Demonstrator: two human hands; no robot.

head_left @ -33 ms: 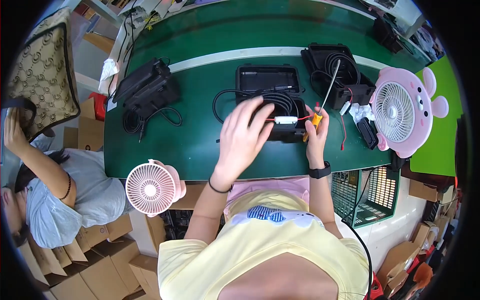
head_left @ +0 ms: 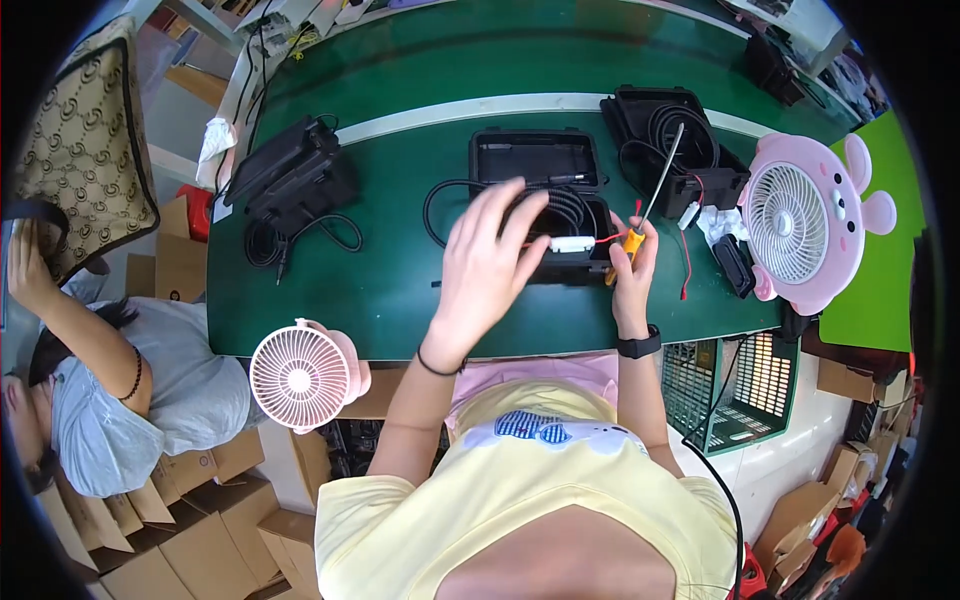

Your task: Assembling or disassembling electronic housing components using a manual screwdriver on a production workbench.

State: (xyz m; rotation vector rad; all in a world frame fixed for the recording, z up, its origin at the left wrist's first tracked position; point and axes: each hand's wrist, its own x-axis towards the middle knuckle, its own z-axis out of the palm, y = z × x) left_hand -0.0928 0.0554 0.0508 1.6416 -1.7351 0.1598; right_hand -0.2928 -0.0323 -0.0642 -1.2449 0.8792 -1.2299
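A: What are the person's hands doing?

B: The left hand (head_left: pixel 490 262) hovers spread-fingered and empty, its fingertips over the coiled black cable in the open black case (head_left: pixel 545 195). The right hand (head_left: pixel 632 268) is clenched around a screwdriver (head_left: pixel 655 190) with an orange handle.

A: Which way does the work lie?

B: The small white connector (head_left: pixel 572 243) sits between the two hands, just beyond the left fingertips and left of the right fist. Its long axis runs side to side, with red wires (head_left: pixel 612 238) trailing toward the right hand. The left hand looks slightly nearer. The screwdriver's shaft points up and away from the person, tilted right.

A: And the counts?

B: Three black cases: one under the hands, one (head_left: pixel 675 150) beyond the right hand, one closed (head_left: pixel 295 170) far left of the left hand. Two fans: a pink animal-shaped one (head_left: pixel 800 225) right of the right hand, a smaller one (head_left: pixel 298 378) below the left hand, at the table edge. One screwdriver, one connector.
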